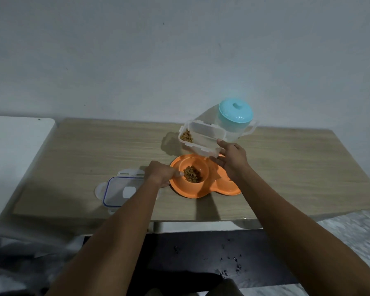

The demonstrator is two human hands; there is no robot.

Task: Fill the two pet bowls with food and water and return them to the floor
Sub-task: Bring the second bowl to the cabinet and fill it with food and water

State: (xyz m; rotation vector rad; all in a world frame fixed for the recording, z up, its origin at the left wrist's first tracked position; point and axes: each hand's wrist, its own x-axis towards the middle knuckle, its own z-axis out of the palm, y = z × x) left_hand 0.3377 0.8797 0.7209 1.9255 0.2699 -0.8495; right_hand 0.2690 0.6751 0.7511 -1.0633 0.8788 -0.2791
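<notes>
The orange double bowl [203, 180] lies on the table [94, 150], long axis left to right, kibble [192, 174] in its left well. Your left hand [161, 175] grips its left rim. Your right hand [231, 160], nearer the empty well, holds the tub [201, 137] tilted just behind.

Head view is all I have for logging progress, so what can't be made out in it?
- Second well of the orange double bowl: hidden by the right hand and forearm, so contents unknown.
- Jug: water level unreadable behind the tilted kibble container.
- Left hand: what it grips at the rim is too small to identify.
</notes>
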